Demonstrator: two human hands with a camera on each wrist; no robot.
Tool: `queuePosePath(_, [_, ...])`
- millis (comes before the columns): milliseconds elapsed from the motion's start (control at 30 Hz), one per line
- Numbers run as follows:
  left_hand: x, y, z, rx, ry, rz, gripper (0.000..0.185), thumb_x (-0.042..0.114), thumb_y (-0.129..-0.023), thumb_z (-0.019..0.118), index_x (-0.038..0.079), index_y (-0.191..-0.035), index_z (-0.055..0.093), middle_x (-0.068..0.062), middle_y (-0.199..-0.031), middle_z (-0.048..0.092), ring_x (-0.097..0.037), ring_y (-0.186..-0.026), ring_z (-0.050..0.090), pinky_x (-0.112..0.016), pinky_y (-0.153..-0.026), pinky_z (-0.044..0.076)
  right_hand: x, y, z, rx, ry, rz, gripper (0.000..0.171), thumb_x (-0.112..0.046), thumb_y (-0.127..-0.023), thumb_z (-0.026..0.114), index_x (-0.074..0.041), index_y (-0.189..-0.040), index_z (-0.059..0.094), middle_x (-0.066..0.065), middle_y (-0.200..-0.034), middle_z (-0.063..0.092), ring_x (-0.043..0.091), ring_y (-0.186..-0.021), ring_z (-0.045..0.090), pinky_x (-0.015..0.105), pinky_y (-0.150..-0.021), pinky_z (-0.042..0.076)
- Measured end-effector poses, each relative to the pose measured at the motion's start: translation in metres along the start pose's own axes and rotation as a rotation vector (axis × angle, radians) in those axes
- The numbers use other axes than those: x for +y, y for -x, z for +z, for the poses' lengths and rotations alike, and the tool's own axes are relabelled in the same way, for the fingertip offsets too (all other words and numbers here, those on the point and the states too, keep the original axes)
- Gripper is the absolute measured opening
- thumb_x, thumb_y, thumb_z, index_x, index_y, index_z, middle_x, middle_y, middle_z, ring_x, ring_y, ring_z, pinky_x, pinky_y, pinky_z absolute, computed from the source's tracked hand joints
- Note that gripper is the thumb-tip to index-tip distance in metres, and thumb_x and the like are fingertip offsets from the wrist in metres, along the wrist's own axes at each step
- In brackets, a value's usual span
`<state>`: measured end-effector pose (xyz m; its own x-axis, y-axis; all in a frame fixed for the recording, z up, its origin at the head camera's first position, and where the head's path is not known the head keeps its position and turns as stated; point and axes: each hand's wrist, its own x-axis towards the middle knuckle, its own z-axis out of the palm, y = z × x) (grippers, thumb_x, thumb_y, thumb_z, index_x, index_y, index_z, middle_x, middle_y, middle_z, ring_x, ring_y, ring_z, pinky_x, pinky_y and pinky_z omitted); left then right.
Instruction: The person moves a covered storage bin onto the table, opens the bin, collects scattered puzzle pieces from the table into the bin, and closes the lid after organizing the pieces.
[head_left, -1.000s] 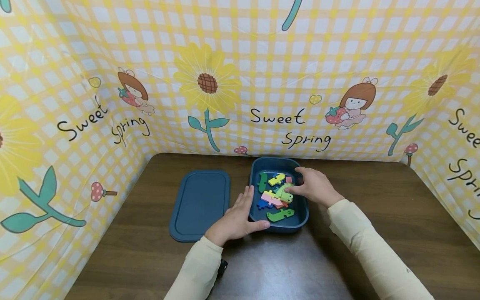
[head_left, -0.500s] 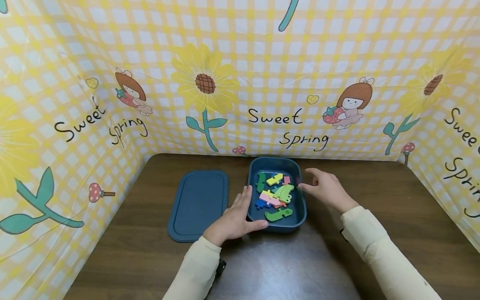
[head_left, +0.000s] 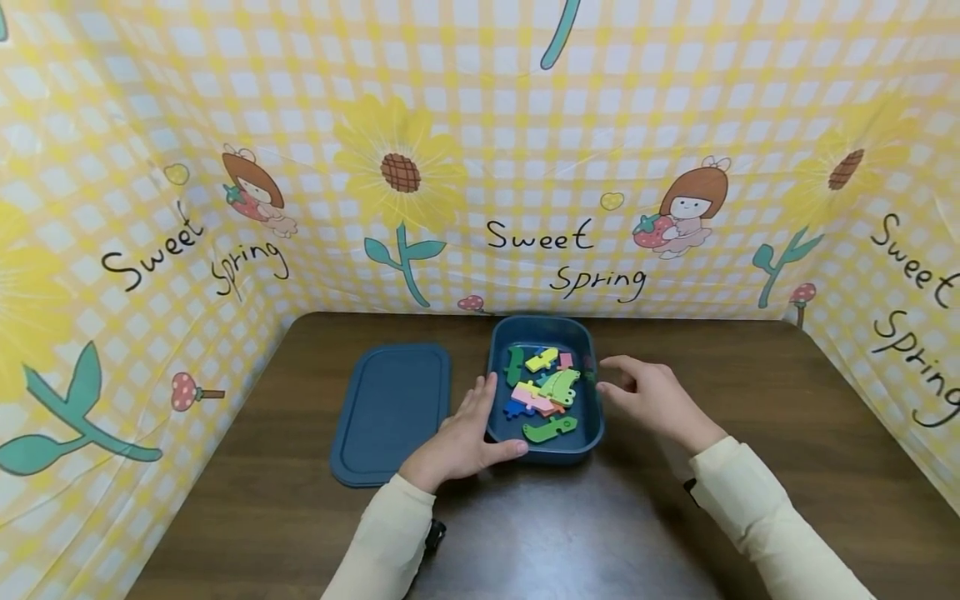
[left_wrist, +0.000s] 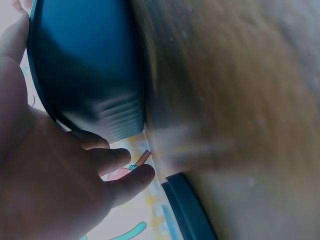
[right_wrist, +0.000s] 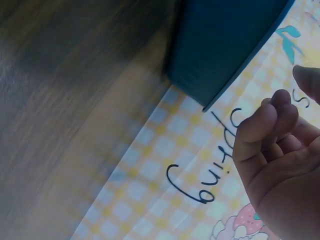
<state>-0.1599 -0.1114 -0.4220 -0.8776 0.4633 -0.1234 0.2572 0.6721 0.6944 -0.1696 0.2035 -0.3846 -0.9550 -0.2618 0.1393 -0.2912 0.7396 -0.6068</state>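
A dark blue plastic box (head_left: 597, 433) stands on the table with several colourful puzzle pieces (head_left: 532, 398) inside. Among them, a light green frog-like piece (head_left: 562, 386) lies on top, and a green crocodile-like piece (head_left: 550, 429) lies nearer the front. My left hand (head_left: 457, 446) rests against the box's left side, fingers extended and thumb at the front rim; the left wrist view shows its fingers spread by the box wall. Just right of the box hovers my right hand (head_left: 660, 404), its fingers loosely bent, thumb apart from them and nothing between.
The matching dark blue lid (head_left: 390, 417) lies flat on the brown wooden table (head_left: 525, 533), left of the box. A yellow checked cloth (head_left: 525, 150) with printed flowers and lettering hangs behind and along both sides.
My right hand has drawn back out of the box to its right side, leaving the frog-like piece on the pile. The left hand stays at the box.
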Motion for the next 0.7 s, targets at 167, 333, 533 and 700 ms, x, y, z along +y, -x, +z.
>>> queuePosePath(167, [-0.004, 0.005, -0.003, 0.019, -0.018, -0.003, 0.113, 0.064, -0.088, 0.068, 0.021, -0.164, -0.003, -0.010, -0.169, -0.004, -0.034, -0.153, 0.002, -0.067, -0.114, 0.010, -0.011, 0.008, 0.004, 0.000, -0.029, -0.052, 0.033, -0.025, -0.098, 0.069, -0.010, -0.128, 0.066, -0.004, -0.074, 0.061, 0.017, -0.065, 0.055, 0.032, -0.056, 0.047])
queuePosePath(333, [-0.007, 0.016, -0.011, 0.054, -0.033, -0.008, 0.111, 0.062, -0.088, 0.069, 0.022, -0.164, -0.001, -0.009, -0.169, -0.004, -0.034, -0.153, 0.000, -0.068, -0.114, 0.009, -0.022, 0.014, 0.006, 0.003, -0.015, -0.099, 0.033, -0.023, -0.098, 0.070, -0.009, -0.127, 0.067, -0.007, -0.075, 0.059, 0.015, -0.067, 0.055, 0.030, -0.057, 0.046])
queuePosePath(533, [-0.016, 0.032, -0.024, 0.080, -0.095, -0.027, 0.108, 0.059, -0.088, 0.071, 0.019, -0.164, 0.006, -0.012, -0.168, -0.002, -0.037, -0.153, 0.000, -0.067, -0.114, 0.009, -0.034, 0.018, 0.008, 0.003, -0.006, -0.144, 0.031, -0.020, -0.096, 0.072, -0.008, -0.124, 0.068, -0.006, -0.075, 0.056, 0.014, -0.068, 0.053, 0.028, -0.056, 0.046])
queuePosePath(700, [-0.029, 0.048, -0.034, 0.096, -0.167, -0.061, 0.107, 0.056, -0.088, 0.073, 0.017, -0.164, 0.010, -0.014, -0.168, 0.001, -0.038, -0.152, 0.000, -0.069, -0.113, 0.008, -0.046, 0.021, 0.013, -0.004, -0.012, -0.200, 0.031, -0.019, -0.095, 0.074, -0.007, -0.124, 0.069, -0.007, -0.083, 0.059, 0.012, -0.075, 0.054, 0.028, -0.062, 0.050])
